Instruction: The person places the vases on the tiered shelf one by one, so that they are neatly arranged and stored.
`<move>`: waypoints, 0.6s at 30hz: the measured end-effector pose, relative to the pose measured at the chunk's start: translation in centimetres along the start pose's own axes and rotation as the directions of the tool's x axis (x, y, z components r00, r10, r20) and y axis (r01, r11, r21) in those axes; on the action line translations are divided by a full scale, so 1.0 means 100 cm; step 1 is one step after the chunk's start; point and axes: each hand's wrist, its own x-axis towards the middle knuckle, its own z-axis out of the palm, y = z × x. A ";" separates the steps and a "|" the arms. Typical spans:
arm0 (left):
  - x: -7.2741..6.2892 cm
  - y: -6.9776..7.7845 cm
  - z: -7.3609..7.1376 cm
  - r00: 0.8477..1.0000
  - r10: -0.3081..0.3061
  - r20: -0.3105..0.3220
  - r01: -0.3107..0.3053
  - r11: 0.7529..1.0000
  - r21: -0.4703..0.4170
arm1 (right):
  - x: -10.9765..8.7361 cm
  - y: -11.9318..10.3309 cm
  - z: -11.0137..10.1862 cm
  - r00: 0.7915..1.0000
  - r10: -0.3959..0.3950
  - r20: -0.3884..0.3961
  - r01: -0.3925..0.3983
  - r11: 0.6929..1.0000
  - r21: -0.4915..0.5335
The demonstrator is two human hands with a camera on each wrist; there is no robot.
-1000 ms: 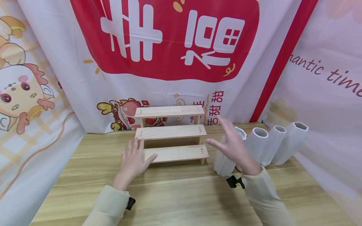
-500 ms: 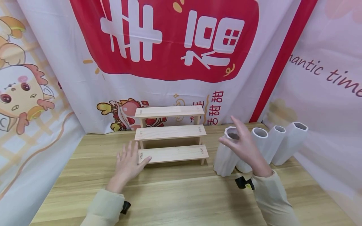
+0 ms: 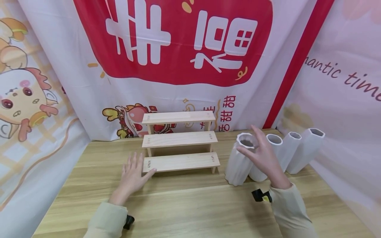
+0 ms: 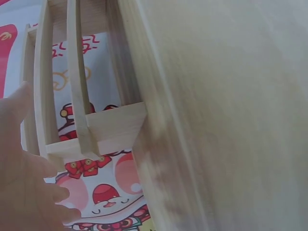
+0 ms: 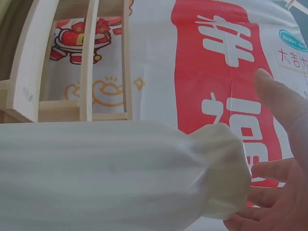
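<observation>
A three-step wooden shelf stand (image 3: 180,139) stands on the table. My left hand (image 3: 132,175), fingers spread, is at the left end of its lowest step; whether it touches the wood I cannot tell. A white fluted vase (image 3: 238,165) with a wavy rim stands upright to the right of the stand. By its mouth is my right hand (image 3: 265,158), thumb and fingers apart. The right wrist view shows the fingers close to the rim of the vase (image 5: 211,178), with the thumb (image 5: 276,96) standing away from it.
More white vases stand in a row to the right: a round-mouthed one (image 3: 274,140), a slim one (image 3: 290,150) and an angular one (image 3: 308,150). A printed cloth (image 3: 178,96) hangs behind the wooden table (image 3: 178,211), with other cloths at both sides.
My right hand has moved right and slightly down, toward the fluted vase's rim, uncovering its mouth. My left hand has shifted left along the lowest step. Stand and vases look unmoved.
</observation>
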 end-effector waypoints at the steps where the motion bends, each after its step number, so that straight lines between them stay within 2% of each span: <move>1: 0.000 -0.001 0.000 1.000 -0.002 0.004 0.002 1.000 -0.005 | 0.000 0.002 0.000 1.000 0.006 -0.002 -0.006 1.000 -0.001; 11: -0.001 -0.009 0.006 0.998 -0.028 0.052 0.029 0.999 -0.026 | -0.006 0.017 0.007 0.998 0.066 0.007 -0.066 0.998 -0.013; 18: -0.001 -0.010 0.009 0.995 -0.053 0.089 0.054 0.999 -0.006 | -0.009 0.023 0.012 0.991 0.137 0.008 -0.137 0.990 0.035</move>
